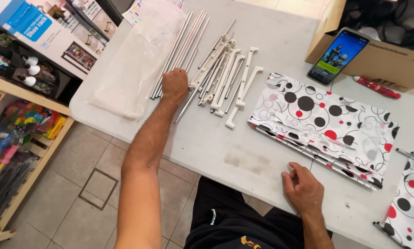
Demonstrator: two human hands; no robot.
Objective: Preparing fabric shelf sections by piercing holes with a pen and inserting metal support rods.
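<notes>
My left hand reaches out over a bundle of thin metal rods on a grey table, its fingers curled onto the near ends of the rods. Beside the rods lies a heap of white plastic brackets. My right hand rests with its fingers loosely bent on the table near the front edge, holding nothing, just below a stack of white fabric panels with black and red dots.
A clear plastic bag lies left of the rods. A phone leans on a cardboard box, with a red pen beside it. Another dotted panel sits at the right edge. Wooden shelves stand to the left.
</notes>
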